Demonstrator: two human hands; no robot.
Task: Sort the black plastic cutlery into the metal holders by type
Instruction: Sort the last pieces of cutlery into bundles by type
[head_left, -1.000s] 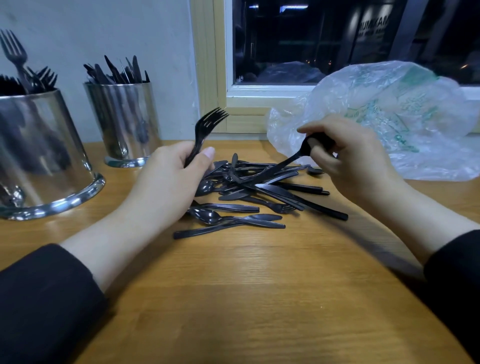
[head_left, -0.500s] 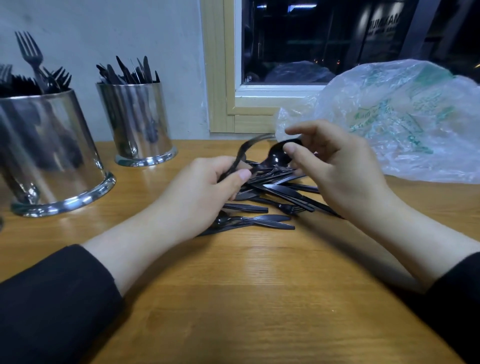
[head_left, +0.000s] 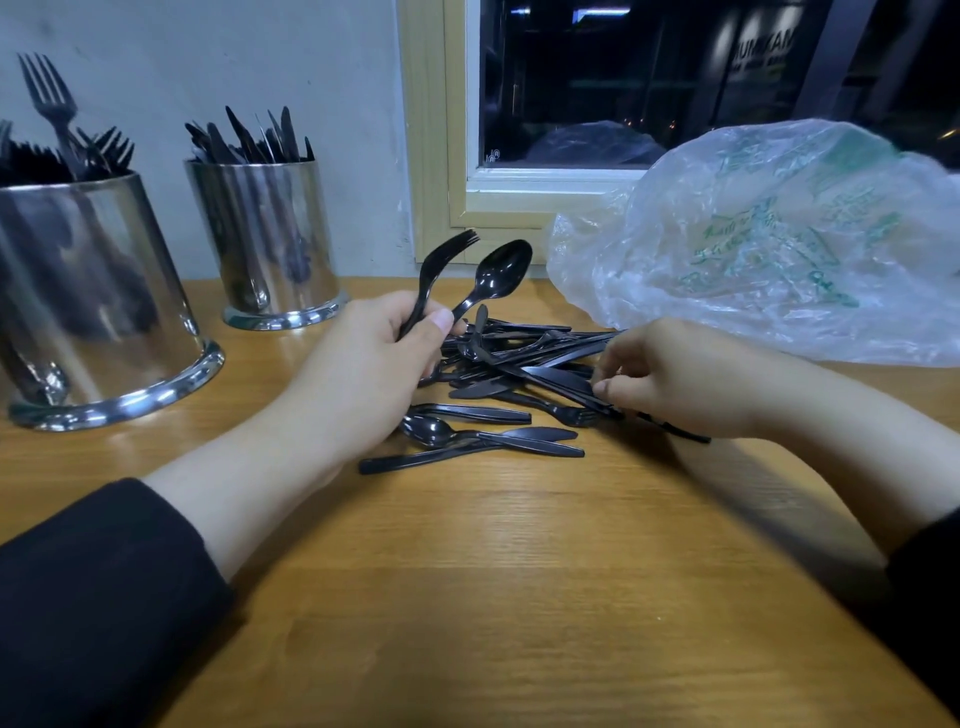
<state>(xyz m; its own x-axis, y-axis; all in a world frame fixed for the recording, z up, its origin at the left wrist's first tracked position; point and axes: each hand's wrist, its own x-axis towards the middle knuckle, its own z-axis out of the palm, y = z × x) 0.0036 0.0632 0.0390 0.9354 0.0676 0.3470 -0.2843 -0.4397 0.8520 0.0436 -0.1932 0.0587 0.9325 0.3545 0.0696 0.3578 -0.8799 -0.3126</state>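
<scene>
Left hand (head_left: 358, 374): gripping fork (head_left: 436, 275) and spoon (head_left: 493, 278) by handles, heads pointing up and far.
Right hand (head_left: 675, 379): fingers curling down, pinching knife (head_left: 550, 376) in pile (head_left: 498, 395).
Pile: lying mid-table (head_left: 493, 597), between hands.
Holders: fork holder (head_left: 88, 306) standing far left; knife holder (head_left: 270, 239) sitting right of it.
Bag (head_left: 779, 244): lying far right.
</scene>
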